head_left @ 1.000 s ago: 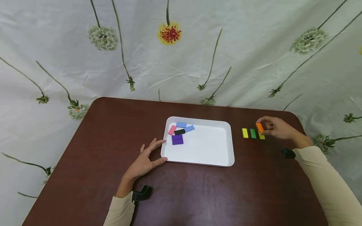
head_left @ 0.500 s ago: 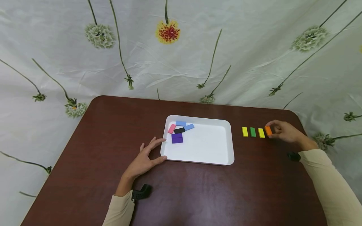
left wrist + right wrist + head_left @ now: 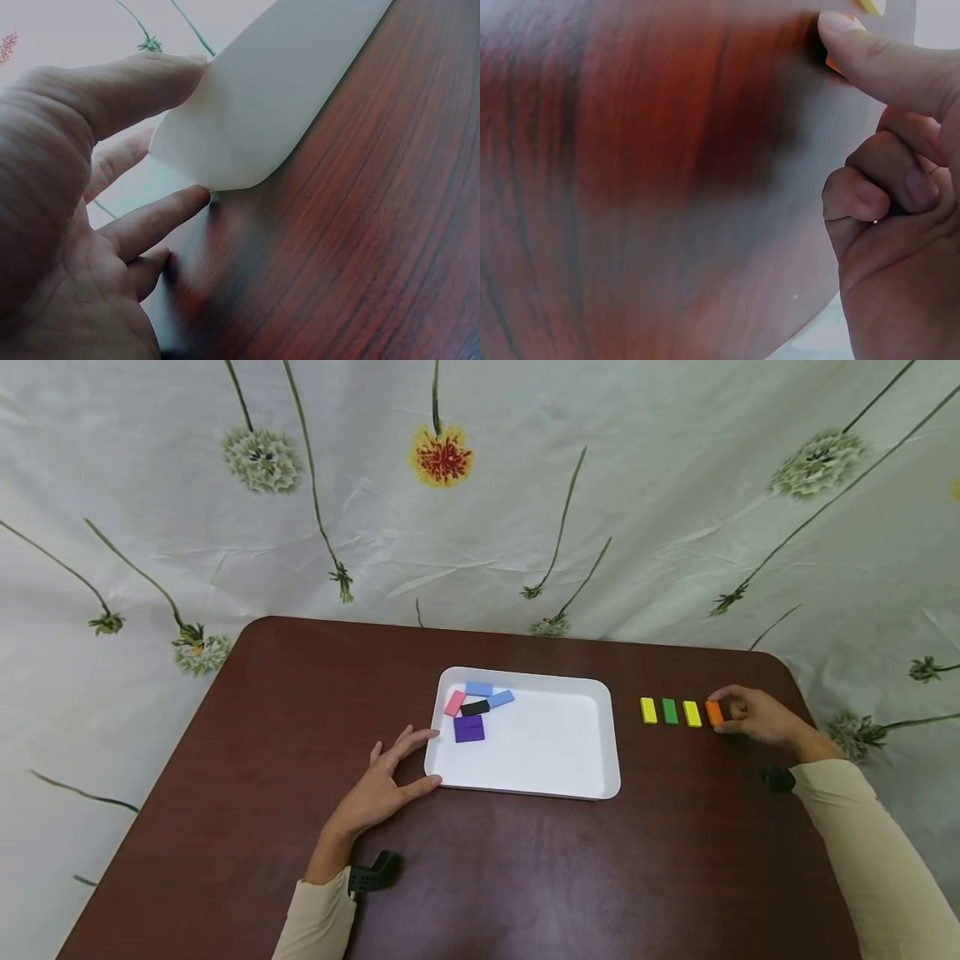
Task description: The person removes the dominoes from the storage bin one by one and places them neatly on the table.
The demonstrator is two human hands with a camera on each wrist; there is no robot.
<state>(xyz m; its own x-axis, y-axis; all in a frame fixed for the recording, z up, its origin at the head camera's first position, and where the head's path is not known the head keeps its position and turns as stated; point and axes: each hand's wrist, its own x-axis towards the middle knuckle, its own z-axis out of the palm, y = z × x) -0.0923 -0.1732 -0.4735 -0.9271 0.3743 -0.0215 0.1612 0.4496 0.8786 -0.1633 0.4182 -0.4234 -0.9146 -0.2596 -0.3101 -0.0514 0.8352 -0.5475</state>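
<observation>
My right hand (image 3: 757, 717) pinches an orange block (image 3: 715, 713) between thumb and finger, at the right end of a row on the table. In the right wrist view only a sliver of the orange block (image 3: 835, 64) shows beside the thumb. Left of it, in the same row, lie a yellow block (image 3: 692, 713), a green block (image 3: 670, 712) and another yellow block (image 3: 648, 710), with small gaps between them. My left hand (image 3: 381, 789) touches the near left corner of a white tray (image 3: 540, 760), its thumb and fingers spread and fairly straight.
At the tray's left side lie two blue blocks (image 3: 479, 688), a pink block (image 3: 454, 702), a black block (image 3: 475, 707) and purple blocks (image 3: 469, 734) side by side. A flowered white cloth (image 3: 495, 502) hangs behind the dark wooden table (image 3: 525, 877).
My right hand has carried the orange block right and down, from above the right-hand yellow block to the spot beside it. My left hand and the tray have kept their places.
</observation>
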